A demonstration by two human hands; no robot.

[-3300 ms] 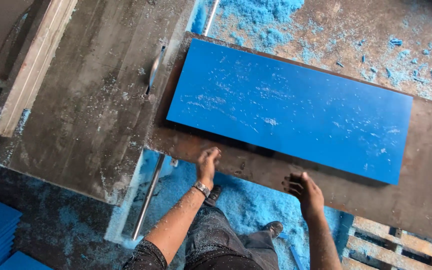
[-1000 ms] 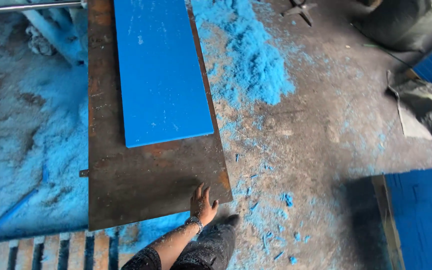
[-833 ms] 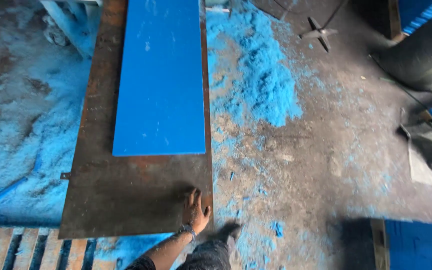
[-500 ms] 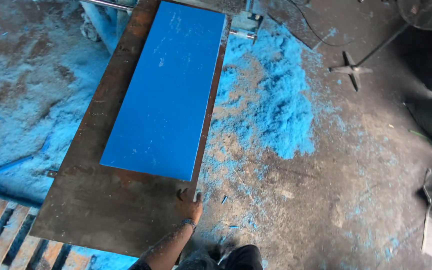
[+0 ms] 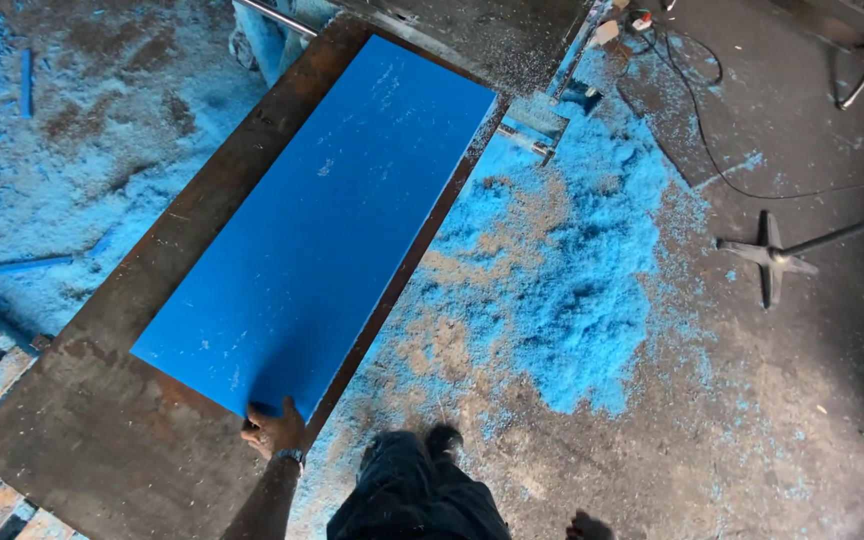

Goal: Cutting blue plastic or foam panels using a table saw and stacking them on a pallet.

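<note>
Long blue rectangular panel lying flat on rusty brown metal plate, running diagonally from near left toward far right. Surface being dusted with pale specks. Near short edge being touched at right corner by left hand.

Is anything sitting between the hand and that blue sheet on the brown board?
Nothing visible: the hand already rests on the brown board, its fingers at the blue sheet's near corner. Which hand it is, I cannot tell.
</note>
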